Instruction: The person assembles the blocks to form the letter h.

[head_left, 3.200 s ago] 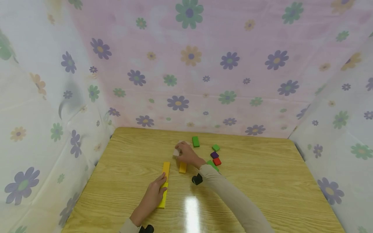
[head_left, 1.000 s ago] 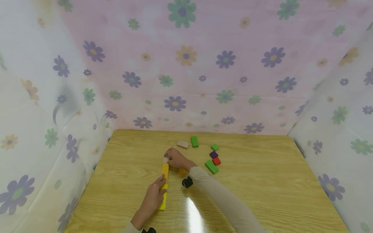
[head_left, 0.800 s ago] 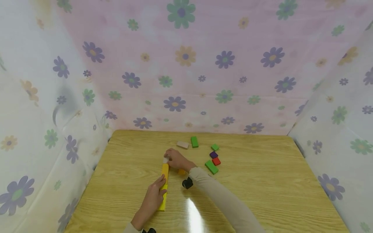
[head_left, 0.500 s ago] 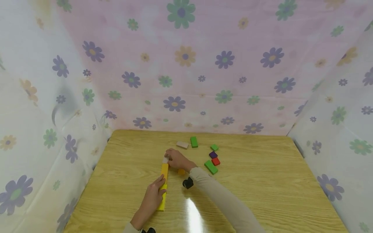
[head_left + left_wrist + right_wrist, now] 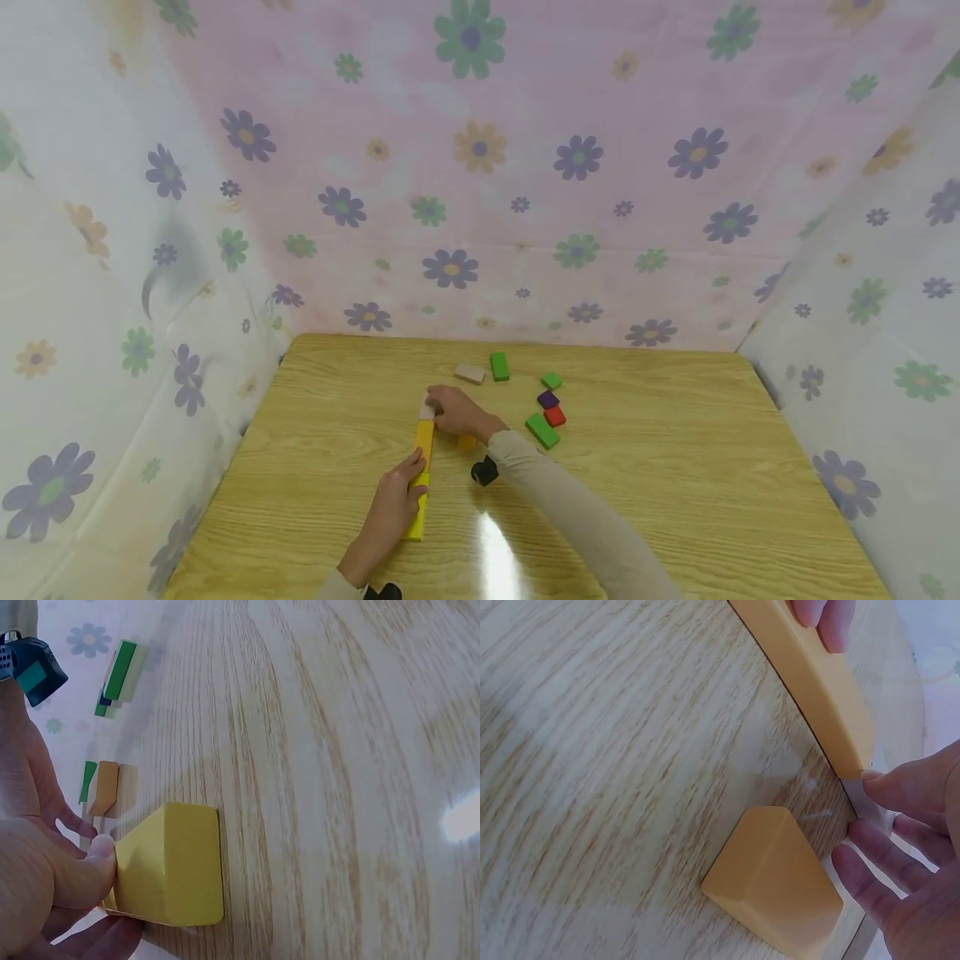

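A yellow block (image 5: 417, 528) and an orange-yellow block (image 5: 424, 435) lie end to end in a line on the table. My left hand (image 5: 390, 498) grips the yellow block from the left side, its thumb on the near side in the left wrist view, and its fingertips reach the orange-yellow block. At the far end of the line, a pale block (image 5: 427, 409) is pinched by my right hand (image 5: 459, 412), thumb against the near side in the right wrist view. Beneath the right wrist sits a second orange block (image 5: 776, 885), apart from the line and partly hidden in the head view.
Another pale block (image 5: 470, 374) and a green block (image 5: 499, 367) lie farther back. To the right are a small green block (image 5: 551, 381), a purple block (image 5: 548, 399), a red block (image 5: 555, 416) and a longer green block (image 5: 542, 431). Flowered cloth (image 5: 525, 167) surrounds the table.
My right hand has brought the pale block leftward to the far end of the orange-yellow block, uncovering another pale block behind. During the last second both hands have stayed almost still.
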Tool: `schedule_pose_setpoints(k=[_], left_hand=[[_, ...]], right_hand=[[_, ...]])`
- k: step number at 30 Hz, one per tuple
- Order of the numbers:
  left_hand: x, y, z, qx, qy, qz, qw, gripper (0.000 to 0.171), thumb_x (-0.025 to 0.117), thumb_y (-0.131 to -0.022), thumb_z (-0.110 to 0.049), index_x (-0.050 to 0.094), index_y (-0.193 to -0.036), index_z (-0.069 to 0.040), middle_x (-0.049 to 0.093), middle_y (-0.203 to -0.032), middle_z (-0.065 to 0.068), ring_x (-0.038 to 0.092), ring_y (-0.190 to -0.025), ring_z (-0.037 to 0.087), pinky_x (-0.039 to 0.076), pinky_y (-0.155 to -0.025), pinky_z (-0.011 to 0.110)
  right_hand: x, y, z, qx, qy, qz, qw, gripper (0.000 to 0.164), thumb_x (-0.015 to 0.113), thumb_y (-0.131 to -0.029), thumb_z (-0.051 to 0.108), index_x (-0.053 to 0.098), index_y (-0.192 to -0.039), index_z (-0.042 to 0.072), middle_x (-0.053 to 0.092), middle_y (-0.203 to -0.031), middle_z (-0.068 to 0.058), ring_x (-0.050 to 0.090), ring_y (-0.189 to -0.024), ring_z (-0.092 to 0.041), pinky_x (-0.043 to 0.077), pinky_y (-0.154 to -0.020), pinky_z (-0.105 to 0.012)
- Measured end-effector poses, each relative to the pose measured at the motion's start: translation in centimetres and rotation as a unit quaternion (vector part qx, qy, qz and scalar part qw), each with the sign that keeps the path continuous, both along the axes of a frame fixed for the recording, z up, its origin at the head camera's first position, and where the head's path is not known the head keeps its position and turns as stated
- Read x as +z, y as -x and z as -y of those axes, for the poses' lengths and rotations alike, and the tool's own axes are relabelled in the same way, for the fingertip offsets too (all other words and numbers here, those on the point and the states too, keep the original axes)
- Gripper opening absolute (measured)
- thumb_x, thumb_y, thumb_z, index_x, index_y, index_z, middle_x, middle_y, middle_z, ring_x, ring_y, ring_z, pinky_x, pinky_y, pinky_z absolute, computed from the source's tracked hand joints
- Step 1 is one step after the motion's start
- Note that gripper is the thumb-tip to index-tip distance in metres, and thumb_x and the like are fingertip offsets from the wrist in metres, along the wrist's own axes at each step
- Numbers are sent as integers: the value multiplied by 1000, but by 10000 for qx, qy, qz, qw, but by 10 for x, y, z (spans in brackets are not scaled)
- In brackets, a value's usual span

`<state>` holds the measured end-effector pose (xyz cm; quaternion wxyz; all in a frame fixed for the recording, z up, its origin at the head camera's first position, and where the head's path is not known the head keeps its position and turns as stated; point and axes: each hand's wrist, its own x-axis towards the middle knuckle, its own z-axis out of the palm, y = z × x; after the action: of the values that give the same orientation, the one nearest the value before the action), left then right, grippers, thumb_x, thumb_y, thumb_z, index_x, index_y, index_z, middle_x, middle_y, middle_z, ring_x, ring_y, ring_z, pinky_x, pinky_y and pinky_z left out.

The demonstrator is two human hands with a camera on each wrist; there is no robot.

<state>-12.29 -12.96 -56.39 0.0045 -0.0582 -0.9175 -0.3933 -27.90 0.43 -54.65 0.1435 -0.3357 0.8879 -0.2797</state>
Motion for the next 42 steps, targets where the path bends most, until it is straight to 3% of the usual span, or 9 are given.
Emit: schedule_pose_setpoints(k=[6,11,20,26,33,42], left_hand=[[-1,0,3,12,-9,-56,10000,41,67,-83,6,56,-122,13,49,-136,21,48,-122,37,47,-92,44],[-1,-2,6,46,-13,-37,10000,41,67,-83,6,57,-122,13,49,-136,21,49,-122,37,47,-92,44],[-6,-4,8,102,-72,-177,9998,42,68,-82,7,57,-122,13,50,-136,21,49,-122,38,47,-92,44],[-8,-2,4,54,-129,-386,9992,41,68,-81,7,58,-121,13,51,-134,22,50,-120,38,48,-91,44],[-6,-2,2,-19,-133,-414,9991,42,68,-81,8,57,-121,14,51,-134,23,50,-120,39,48,-91,45],[-6,-1,5,-90,-222,-329,9992,41,67,-83,6,56,-122,14,49,-136,22,48,-122,38,47,-92,43]], right_hand=[[0,2,4,122,-181,-154,9996,41,63,-86,0,55,-126,1,44,-141,-17,44,-127,-27,41,-103,-35],[10,2,3,206,-418,-383,9982,46,63,-85,4,52,-130,6,39,-144,-15,40,-130,-27,41,-103,-36],[30,9,-10,130,-17,-285,9995,39,55,-87,-4,55,-126,0,46,-137,-17,42,-127,-32,40,-103,-44],[26,25,-25,-51,119,-413,9991,39,54,-85,-6,57,-123,-3,49,-132,-17,47,-120,-32,44,-97,-44],[21,36,-35,76,161,-505,9986,37,55,-84,-9,57,-121,-6,50,-129,-20,49,-118,-35,45,-95,-46],[12,47,-36,-105,-205,-638,9977,38,53,-87,-8,55,-124,-5,51,-130,-19,46,-121,-34,42,-99,-45]])
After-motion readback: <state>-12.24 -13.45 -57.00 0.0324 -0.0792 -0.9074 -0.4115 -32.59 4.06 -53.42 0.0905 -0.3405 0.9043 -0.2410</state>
